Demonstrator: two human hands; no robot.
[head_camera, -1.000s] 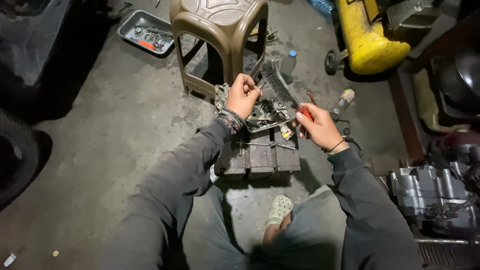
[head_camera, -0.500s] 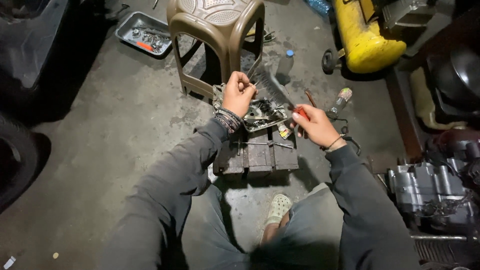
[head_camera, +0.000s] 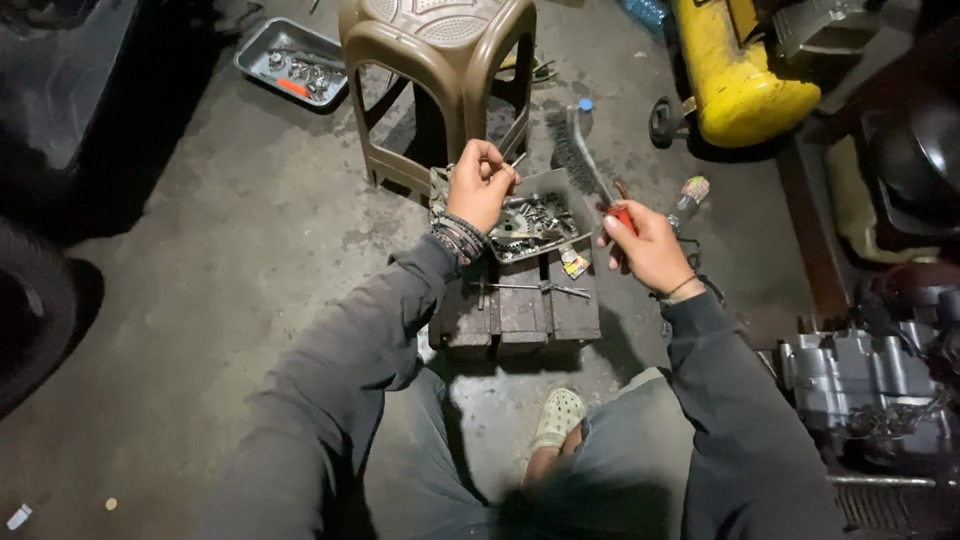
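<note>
Your left hand (head_camera: 480, 185) is raised over the grey parts tray (head_camera: 545, 215), its fingertips pinched together on a small metal part (head_camera: 516, 160) too small to identify. Your right hand (head_camera: 645, 245), just right of the tray, has its fingers clamped around the red handle of a wire brush (head_camera: 583, 160), whose bristles point up and away from you. The tray, full of metal pieces, rests on a low wooden block (head_camera: 520, 310) between your knees. A brown plastic stool (head_camera: 440, 80) stands just beyond.
</note>
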